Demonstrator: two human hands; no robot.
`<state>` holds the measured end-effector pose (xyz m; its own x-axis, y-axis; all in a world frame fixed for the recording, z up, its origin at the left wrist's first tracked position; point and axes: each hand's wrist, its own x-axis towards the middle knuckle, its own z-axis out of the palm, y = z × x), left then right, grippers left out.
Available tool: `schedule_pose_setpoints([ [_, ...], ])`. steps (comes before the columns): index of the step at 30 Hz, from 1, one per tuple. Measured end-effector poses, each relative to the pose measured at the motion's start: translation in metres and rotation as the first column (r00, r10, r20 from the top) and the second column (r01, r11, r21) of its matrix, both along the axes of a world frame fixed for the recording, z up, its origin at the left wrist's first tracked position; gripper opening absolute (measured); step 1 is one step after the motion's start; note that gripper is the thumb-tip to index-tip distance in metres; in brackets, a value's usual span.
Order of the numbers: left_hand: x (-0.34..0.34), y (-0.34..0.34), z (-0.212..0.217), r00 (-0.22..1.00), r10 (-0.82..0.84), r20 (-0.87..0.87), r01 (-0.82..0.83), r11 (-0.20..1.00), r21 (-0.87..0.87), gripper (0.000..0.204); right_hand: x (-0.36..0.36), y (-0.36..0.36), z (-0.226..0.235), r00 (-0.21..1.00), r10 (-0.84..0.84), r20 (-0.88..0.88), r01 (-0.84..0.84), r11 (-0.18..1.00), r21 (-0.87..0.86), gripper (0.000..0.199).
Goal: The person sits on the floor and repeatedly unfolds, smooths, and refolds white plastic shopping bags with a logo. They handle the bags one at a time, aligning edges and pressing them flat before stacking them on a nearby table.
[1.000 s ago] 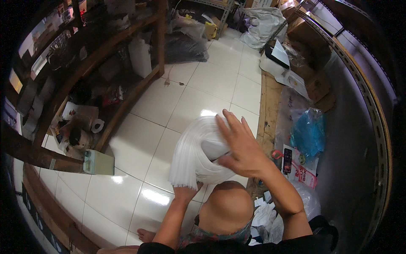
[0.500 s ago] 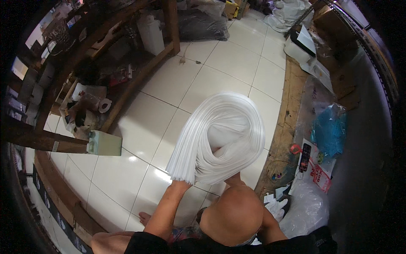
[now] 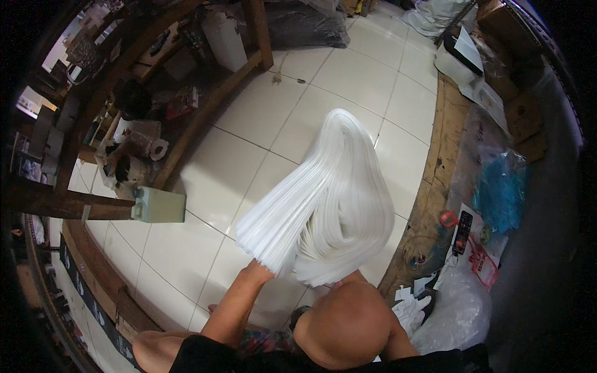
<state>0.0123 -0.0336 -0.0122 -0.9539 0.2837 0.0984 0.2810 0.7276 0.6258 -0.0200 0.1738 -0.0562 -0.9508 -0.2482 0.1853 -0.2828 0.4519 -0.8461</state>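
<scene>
A thick stack of thin white plastic sheets point(image 3: 357, 180) is bent over into a tall loop above the floor, in front of my knee. Its fanned edges spread toward me on the left. My left hand point(image 3: 260, 271) is at the near left end of the stack, and its fingers are hidden beneath the sheets. At the near right end, my right hand point(image 3: 349, 279) shows only in part between the stack and my raised knee point(image 3: 351, 320). Its fingers are covered too, but the stack is held up between both hands.
A wooden rack point(image 3: 208, 112) with clutter stands at left, beside a pale green jerrycan point(image 3: 160, 206). On the right, a cardboard strip point(image 3: 429, 186) borders a remote control point(image 3: 462, 232), a blue plastic bundle point(image 3: 500, 193) and clear plastic bags point(image 3: 457, 311). White tiles cover the floor.
The stack's round coil has become a taller, narrower loop reaching farther away. Its left end has fanned out wider, and my left hand has shifted slightly left. The view has shifted a little.
</scene>
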Motion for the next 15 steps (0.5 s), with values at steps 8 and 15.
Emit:
schedule_pose_setpoints([
  [8,0.002,0.001,0.036,0.955,-0.091,0.281,0.080,0.995,0.051,0.031,-0.002,0.001,0.002,0.997,-0.017,0.078,0.024,0.996,-0.080,0.062],
  [15,0.000,0.004,0.040,0.954,-0.098,0.283,0.087,0.995,0.048,0.025,-0.004,0.002,0.002,0.988,-0.025,0.149,0.050,0.985,-0.163,0.063],
])
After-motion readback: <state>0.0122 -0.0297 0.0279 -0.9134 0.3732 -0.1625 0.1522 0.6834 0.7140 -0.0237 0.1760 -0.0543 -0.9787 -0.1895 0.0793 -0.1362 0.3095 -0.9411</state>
